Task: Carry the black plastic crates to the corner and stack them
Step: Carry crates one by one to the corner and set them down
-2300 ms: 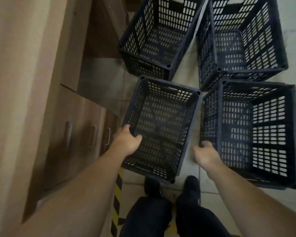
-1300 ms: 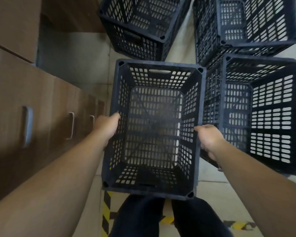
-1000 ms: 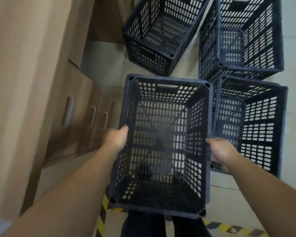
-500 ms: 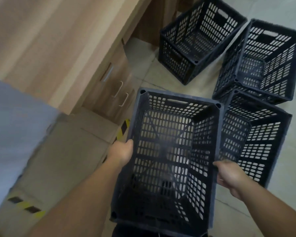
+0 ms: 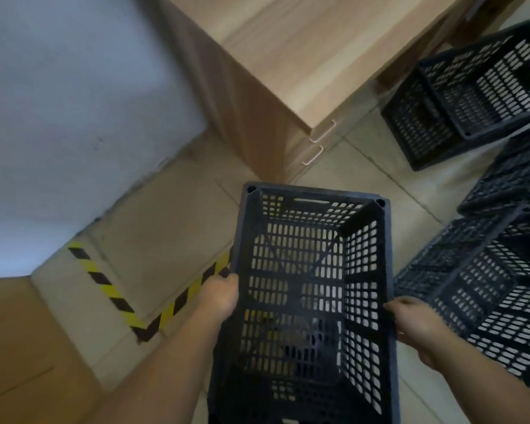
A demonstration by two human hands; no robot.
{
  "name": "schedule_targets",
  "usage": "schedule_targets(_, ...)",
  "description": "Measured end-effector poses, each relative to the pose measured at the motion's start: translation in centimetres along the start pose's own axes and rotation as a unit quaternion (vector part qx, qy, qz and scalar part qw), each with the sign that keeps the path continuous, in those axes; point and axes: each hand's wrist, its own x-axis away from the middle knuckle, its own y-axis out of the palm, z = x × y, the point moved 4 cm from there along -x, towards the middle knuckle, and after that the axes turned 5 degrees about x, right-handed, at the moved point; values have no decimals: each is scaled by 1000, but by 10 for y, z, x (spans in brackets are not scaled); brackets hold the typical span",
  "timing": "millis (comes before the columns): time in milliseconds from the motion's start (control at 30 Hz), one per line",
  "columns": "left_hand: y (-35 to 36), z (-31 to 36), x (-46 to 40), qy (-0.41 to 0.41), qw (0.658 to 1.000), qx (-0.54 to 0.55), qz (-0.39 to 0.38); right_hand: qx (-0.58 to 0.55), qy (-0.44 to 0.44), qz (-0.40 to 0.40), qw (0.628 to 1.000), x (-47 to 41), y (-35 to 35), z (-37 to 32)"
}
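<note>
Black plastic crate (image 5: 312,298), on the floor among the others two seconds ago, is now lifted and swung toward the taped floor corner (image 5: 141,327); left hand (image 5: 219,296) and right hand (image 5: 410,319) grip its side rims, so carrying is underway.

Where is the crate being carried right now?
In the head view, the carried crate is low centre, held between the left hand and right hand, above the floor beside the yellow-black tape.

left: bare floor (image 5: 153,240) | right: crates (image 5: 484,289) | ahead: cabinet (image 5: 288,71)
</note>
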Motion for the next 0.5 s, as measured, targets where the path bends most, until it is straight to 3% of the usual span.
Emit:
schedule_targets(300,-145,-127,-58,-71,983,161,48,168,-118,-22,978,53,157,-115)
schedule_targets(500,-211,-177,-92,-113,951,273,92,186,-178,-39,965,64,258,-185)
